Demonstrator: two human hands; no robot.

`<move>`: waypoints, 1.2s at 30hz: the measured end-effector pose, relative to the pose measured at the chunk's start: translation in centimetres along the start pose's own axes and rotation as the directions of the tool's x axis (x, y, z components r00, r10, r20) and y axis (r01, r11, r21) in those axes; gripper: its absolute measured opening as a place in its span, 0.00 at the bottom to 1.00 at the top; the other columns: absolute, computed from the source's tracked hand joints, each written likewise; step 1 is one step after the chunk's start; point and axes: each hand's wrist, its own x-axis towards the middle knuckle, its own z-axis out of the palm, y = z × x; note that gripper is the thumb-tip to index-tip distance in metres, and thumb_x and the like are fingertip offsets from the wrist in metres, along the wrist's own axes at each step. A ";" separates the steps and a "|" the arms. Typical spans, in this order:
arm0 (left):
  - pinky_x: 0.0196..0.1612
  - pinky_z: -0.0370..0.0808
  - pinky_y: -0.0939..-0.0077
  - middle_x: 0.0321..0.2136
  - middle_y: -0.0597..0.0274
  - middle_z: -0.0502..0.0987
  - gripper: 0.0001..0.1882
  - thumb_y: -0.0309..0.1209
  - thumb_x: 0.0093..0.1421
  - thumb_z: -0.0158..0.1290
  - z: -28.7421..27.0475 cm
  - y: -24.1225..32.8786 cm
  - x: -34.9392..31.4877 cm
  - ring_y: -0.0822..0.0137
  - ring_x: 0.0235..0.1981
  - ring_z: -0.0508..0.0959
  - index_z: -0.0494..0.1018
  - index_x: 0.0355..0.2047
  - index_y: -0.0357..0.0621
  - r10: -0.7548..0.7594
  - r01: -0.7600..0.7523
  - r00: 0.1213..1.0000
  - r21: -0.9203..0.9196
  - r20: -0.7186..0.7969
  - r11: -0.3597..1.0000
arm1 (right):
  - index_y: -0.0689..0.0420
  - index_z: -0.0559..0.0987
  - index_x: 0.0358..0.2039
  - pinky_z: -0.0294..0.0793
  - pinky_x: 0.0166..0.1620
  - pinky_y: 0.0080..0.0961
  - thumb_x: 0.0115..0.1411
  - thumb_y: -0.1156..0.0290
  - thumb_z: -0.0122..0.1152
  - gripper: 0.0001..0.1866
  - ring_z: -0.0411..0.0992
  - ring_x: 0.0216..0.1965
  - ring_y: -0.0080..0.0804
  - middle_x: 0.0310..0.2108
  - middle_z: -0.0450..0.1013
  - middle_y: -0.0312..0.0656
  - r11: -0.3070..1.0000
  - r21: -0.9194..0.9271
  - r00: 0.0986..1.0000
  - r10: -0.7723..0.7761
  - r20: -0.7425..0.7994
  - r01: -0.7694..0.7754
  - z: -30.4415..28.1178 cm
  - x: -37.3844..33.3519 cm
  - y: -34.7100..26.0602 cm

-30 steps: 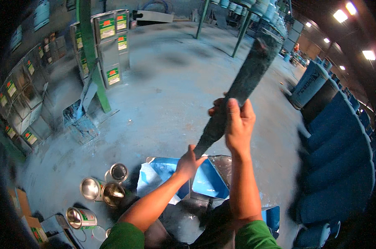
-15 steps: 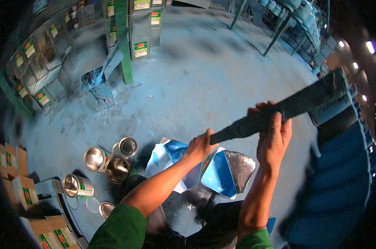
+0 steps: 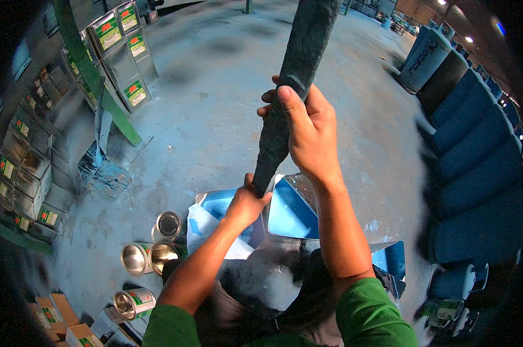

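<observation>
A long, dark, crusted paddle [image 3: 308,46] rises in front of me, its wide blade running out past the upper edge of the picture. My left hand [image 3: 249,205] is closed around its narrow lower end. Higher up, where the paddle widens, my right hand [image 3: 310,130] grips it with the thumb across the near face. Below the hands stand opened square tins with blue insides, one tin [image 3: 293,211] just right of the handle and another tin [image 3: 218,202] behind my left hand. A white, blue-smeared piece [image 3: 201,228] lies against the left tin.
Round metal cans [image 3: 135,258] stand at lower left, near cardboard boxes [image 3: 62,315]. Farther off are a paint-streaked square can [image 3: 104,173], a slanting green post [image 3: 108,87] and stacked square tins [image 3: 125,61]. Large blue drums [image 3: 475,179] line the right side.
The paddle has swung from pointing right to nearly upright, with both hands still on it. My right hand has moved left and up. The view has turned to the right.
</observation>
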 end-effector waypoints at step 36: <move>0.43 0.75 0.54 0.36 0.39 0.80 0.26 0.39 0.57 0.61 -3.2 -3.1 2.9 0.36 0.42 0.79 0.66 0.50 0.39 0.124 -0.152 0.950 -0.079 -0.285 0.985 | 0.60 0.70 0.58 0.73 0.44 0.33 0.67 0.69 0.54 0.20 0.77 0.39 0.49 0.37 0.73 0.56 0.982 -0.169 0.964 -0.040 0.264 0.087 3.2 -3.1 -1.0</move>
